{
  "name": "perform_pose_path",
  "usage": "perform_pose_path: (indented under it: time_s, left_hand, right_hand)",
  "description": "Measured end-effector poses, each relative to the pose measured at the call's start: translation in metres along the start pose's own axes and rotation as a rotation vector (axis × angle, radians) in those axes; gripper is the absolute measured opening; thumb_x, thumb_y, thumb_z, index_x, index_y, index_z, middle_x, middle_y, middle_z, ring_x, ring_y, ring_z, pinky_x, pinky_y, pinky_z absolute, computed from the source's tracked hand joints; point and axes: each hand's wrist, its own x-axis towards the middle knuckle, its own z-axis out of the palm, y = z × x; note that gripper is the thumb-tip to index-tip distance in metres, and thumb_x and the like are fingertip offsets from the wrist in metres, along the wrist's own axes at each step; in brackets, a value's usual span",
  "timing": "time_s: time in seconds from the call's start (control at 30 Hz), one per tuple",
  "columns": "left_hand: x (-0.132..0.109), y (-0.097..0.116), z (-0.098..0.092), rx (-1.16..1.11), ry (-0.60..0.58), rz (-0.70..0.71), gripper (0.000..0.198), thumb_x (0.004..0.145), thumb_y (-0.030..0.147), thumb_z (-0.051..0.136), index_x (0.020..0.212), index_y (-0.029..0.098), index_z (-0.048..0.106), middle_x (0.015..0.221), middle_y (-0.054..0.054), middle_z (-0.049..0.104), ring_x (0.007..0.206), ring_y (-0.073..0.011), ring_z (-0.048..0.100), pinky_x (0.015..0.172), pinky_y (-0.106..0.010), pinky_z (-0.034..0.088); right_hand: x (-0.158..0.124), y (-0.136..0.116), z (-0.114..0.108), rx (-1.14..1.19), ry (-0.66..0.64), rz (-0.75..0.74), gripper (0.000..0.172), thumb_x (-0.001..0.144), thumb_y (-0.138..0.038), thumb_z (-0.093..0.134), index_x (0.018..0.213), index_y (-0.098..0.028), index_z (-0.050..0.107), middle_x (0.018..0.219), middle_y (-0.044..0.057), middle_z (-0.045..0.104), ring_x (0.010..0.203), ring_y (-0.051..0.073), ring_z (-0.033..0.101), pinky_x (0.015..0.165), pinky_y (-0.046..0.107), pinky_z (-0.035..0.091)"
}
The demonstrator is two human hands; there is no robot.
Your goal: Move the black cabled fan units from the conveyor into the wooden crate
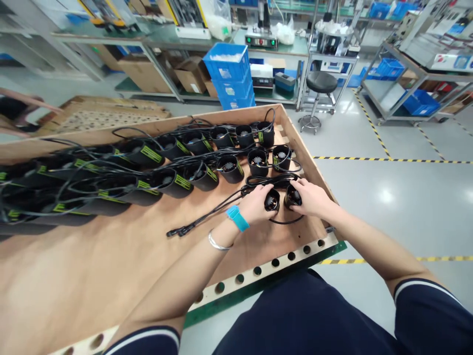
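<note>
Wooden tray (121, 246) — black cylinders (272, 200), cables (181, 230)

The left arm (166, 291) stretches from the lower left, its forearm slanting forward and to the right. The right arm (373, 246) comes in from the lower right, its forearm angled forward and to the left. The left grip (272, 200) is curled closed, fingers on the far side and thumb nearer the body. The right grip (291, 195) mirrors it, fingers bent, thumb towards the body. The two lie near each other without touching, palms turned inward.
</note>
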Motion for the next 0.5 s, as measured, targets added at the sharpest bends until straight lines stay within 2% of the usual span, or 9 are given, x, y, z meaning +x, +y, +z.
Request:
perform_pose_path:
  time_s: [0.13,0.2,0.23,0.3,0.37,0.4,0.43,0.5]
  left_hand:
    - [0.005,0.000,0.003,-0.011,0.030,0.000,0.078,0.065,0.034,0.073,0.135,0.016,0.047,0.125,-0.014,0.056,0.113,-0.0316,0.059,0.097,-0.041,0.049]
    - [0.005,0.001,0.006,-0.058,0.082,-0.009,0.082,0.063,0.036,0.076,0.137,0.016,0.045,0.129,-0.016,0.054,0.115,-0.0330,0.057,0.099,-0.044,0.048]
    - [0.002,0.001,0.008,-0.102,0.139,-0.015,0.086,0.062,0.038,0.077,0.138,0.014,0.043,0.132,-0.018,0.052,0.119,-0.0344,0.055,0.101,-0.046,0.047]
    - [-0.011,0.003,0.012,-0.222,0.335,-0.016,0.092,0.060,0.042,0.081,0.138,0.012,0.042,0.136,-0.021,0.048,0.126,-0.0359,0.049,0.104,-0.050,0.044]
    - [-0.037,0.009,0.019,-0.357,0.581,-0.030,0.085,0.065,0.044,0.079,0.135,0.014,0.044,0.135,-0.020,0.048,0.124,-0.0331,0.050,0.102,-0.050,0.045]
    - [-0.055,0.014,0.026,-0.416,0.694,-0.060,0.076,0.069,0.043,0.077,0.133,0.015,0.046,0.132,-0.018,0.051,0.119,-0.0302,0.054,0.098,-0.047,0.048]
    - [-0.076,0.020,0.035,-0.465,0.789,-0.115,0.065,0.074,0.042,0.074,0.129,0.017,0.049,0.127,-0.016,0.055,0.112,-0.0268,0.058,0.093,-0.044,0.051]
    - [-0.121,0.036,0.064,-0.533,0.923,-0.293,0.047,0.081,0.039,0.068,0.121,0.018,0.054,0.113,-0.012,0.061,0.097,-0.0219,0.062,0.083,-0.038,0.054]
  right_hand:
    - [-0.001,0.004,-0.003,0.025,0.007,0.009,0.079,0.074,-0.039,0.071,0.143,-0.015,0.041,0.132,0.017,0.051,0.112,0.033,0.059,0.089,0.044,0.053]
    - [-0.007,0.008,-0.006,0.053,0.050,-0.009,0.084,0.070,-0.041,0.074,0.143,-0.016,0.040,0.135,0.017,0.050,0.116,0.034,0.056,0.092,0.047,0.052]
    - [-0.011,0.009,-0.009,0.067,0.105,-0.037,0.087,0.069,-0.042,0.076,0.143,-0.015,0.040,0.137,0.017,0.048,0.119,0.035,0.053,0.095,0.049,0.050]
    - [-0.023,0.009,-0.014,0.122,0.291,-0.137,0.085,0.071,-0.042,0.075,0.143,-0.015,0.039,0.141,0.017,0.044,0.126,0.035,0.048,0.101,0.051,0.047]
    - [-0.037,0.005,-0.013,0.231,0.490,-0.297,0.069,0.079,-0.040,0.068,0.139,-0.016,0.043,0.139,0.016,0.047,0.127,0.031,0.047,0.105,0.048,0.044]
    - [-0.045,0.002,-0.008,0.292,0.540,-0.394,0.059,0.084,-0.038,0.064,0.136,-0.016,0.046,0.134,0.016,0.051,0.125,0.028,0.050,0.105,0.046,0.045]
    - [-0.052,-0.002,-0.001,0.338,0.538,-0.491,0.051,0.086,-0.037,0.061,0.132,-0.016,0.049,0.128,0.015,0.055,0.121,0.026,0.053,0.102,0.043,0.047]
    - [-0.064,-0.009,0.024,0.354,0.394,-0.681,0.042,0.088,-0.037,0.058,0.125,-0.016,0.054,0.119,0.014,0.061,0.114,0.025,0.058,0.096,0.040,0.052]
